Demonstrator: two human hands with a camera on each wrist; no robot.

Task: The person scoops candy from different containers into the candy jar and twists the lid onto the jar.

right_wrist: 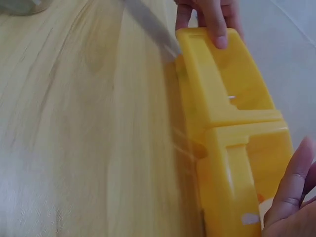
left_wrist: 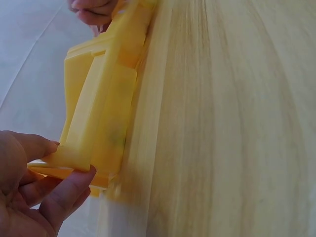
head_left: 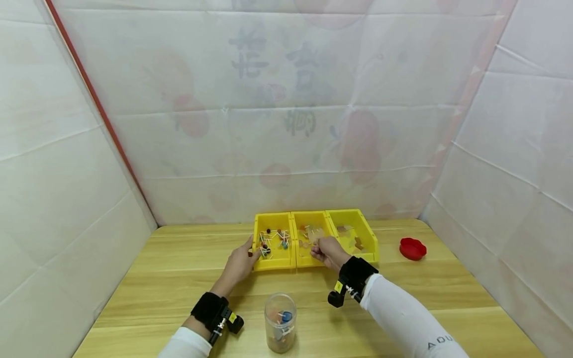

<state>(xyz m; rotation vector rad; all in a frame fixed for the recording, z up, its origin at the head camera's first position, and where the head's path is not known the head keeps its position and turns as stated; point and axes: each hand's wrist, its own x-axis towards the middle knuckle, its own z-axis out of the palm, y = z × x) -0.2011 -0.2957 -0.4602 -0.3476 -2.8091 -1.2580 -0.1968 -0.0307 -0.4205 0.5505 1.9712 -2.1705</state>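
My left hand point(head_left: 238, 263) grips the left outer wall of a yellow bin point(left_wrist: 106, 108), thumb and fingers on either side of its corner in the left wrist view. Small white sticks with coloured heads point(head_left: 284, 243) lie inside that bin. My right hand point(head_left: 331, 252) reaches into the middle yellow bin point(head_left: 309, 261), fingers bent low over small pale pieces point(head_left: 315, 233). In the right wrist view its fingers point(right_wrist: 291, 185) are beside that bin's inner wall, with a whitish bit near them; I cannot tell whether they hold anything.
A third yellow bin point(head_left: 373, 248) adjoins on the right, with brownish and clear pieces in it. A clear jar point(head_left: 280, 340) with blue and white pieces stands near the front. The red scalloped dish point(head_left: 413, 249) sits at far right on the wooden table point(head_left: 179, 278). White sheeting surrounds the table.
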